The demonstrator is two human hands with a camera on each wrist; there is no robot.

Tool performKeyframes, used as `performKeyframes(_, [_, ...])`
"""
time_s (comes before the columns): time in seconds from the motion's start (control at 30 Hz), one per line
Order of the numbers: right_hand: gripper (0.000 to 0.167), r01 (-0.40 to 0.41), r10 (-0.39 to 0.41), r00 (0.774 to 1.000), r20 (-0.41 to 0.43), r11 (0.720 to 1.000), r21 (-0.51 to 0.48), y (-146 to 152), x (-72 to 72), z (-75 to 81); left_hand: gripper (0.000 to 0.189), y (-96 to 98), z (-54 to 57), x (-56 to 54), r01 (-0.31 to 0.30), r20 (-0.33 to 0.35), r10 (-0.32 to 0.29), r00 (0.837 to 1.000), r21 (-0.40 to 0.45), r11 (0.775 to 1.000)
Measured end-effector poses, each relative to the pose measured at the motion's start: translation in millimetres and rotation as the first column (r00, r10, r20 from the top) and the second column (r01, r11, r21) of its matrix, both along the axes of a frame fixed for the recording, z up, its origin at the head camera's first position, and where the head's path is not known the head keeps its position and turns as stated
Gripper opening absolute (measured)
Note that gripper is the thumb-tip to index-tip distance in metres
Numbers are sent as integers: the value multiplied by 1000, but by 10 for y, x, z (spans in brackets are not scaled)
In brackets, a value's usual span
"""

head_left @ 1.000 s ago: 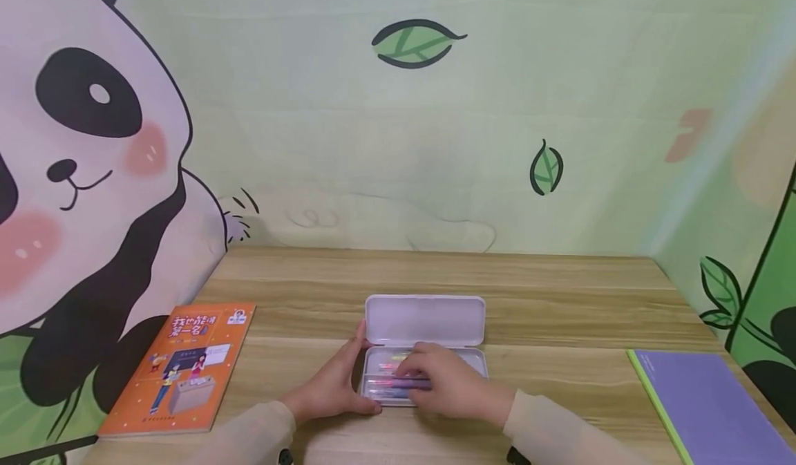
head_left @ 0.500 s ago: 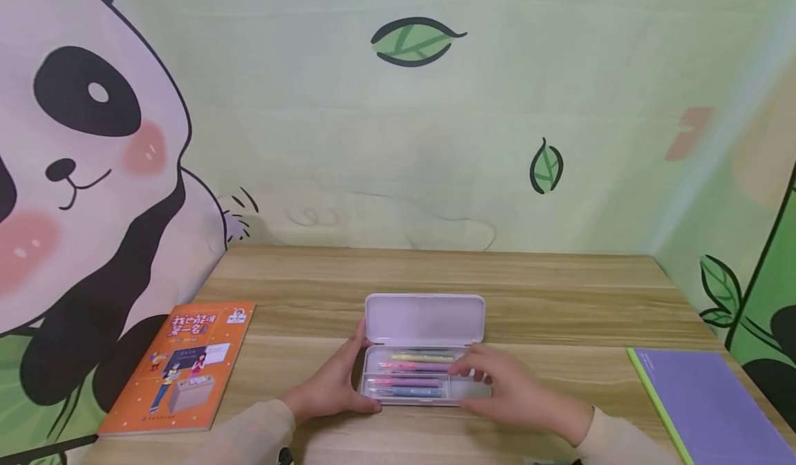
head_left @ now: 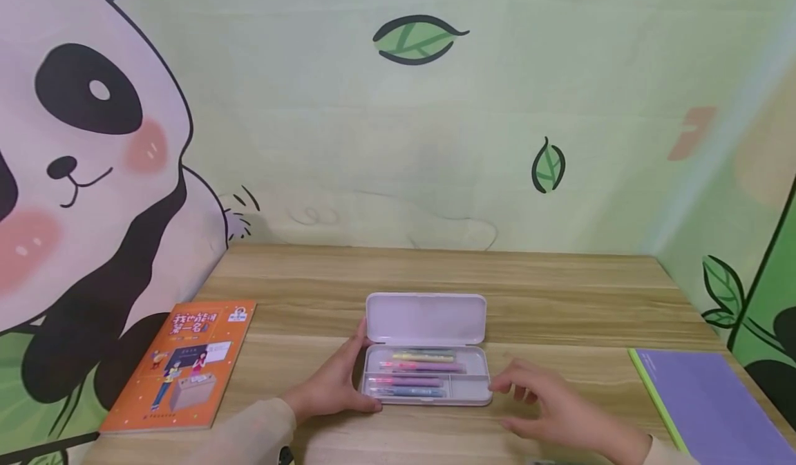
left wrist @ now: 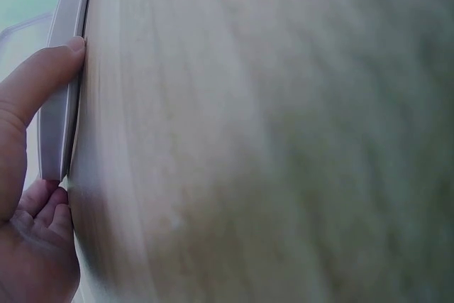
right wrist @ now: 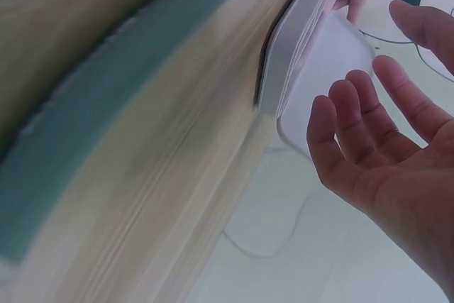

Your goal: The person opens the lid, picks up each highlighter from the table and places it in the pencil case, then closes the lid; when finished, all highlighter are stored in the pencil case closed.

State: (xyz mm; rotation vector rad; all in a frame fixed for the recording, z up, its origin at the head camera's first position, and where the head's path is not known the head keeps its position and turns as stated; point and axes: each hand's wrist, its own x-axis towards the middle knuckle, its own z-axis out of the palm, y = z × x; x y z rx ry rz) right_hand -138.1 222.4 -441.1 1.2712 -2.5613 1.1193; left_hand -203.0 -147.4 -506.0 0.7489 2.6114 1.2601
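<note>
A white pencil case (head_left: 470,390) stands on the table in the head view, its lid (head_left: 425,318) swung back. Inside, several coloured pens (head_left: 429,367) lie lengthwise in the two left compartments; the small front right compartment holds none. My left hand (head_left: 332,384) grips the case at its left end. In the left wrist view the thumb (left wrist: 50,76) presses the front wall, with the other fingers at the corner. Just off the right end of the case is my right hand (head_left: 544,404), fingers loosely bent and holding nothing, as the right wrist view also shows.
An orange book (head_left: 186,372) lies at the left edge of the wooden table (head_left: 560,292). At the right lies a purple notebook (head_left: 709,403) with a green spine. Behind the table hangs a cloth backdrop (head_left: 298,106) with a panda and leaves.
My right hand has let go of a dark purple pen inside the case and moved right, past the case's right end. The left hand and the case have stayed put.
</note>
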Motion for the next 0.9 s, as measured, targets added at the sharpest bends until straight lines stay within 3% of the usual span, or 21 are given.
performKeyframes(0.27, [37, 28, -37, 994, 100, 996, 90, 207, 158, -33, 141, 4, 22, 7, 5, 8, -5, 1000, -7, 1000])
performKeyframes(0.4, [34, 45, -95, 959, 266, 981, 186, 322, 208, -38, 141, 5, 31, 10, 2, 12, -2, 1000, -7, 1000])
performKeyframes(0.47, [33, 35, -99, 946, 307, 977, 208, 379, 227, -63, 141, 7, 30, 12, 0, 15, 0, 1000, -8, 1000])
performKeyframes(0.67, [30, -17, -14, 982, 189, 987, 157, 493, 272, -226, 141, 6, 40, 10, 1, 17, 0, 1000, -16, 1000])
performKeyframes(0.9, [31, -63, 38, 980, 195, 990, 127, 551, 271, -350, 141, 3, 32, 9, 4, 4, -4, 1000, -8, 1000])
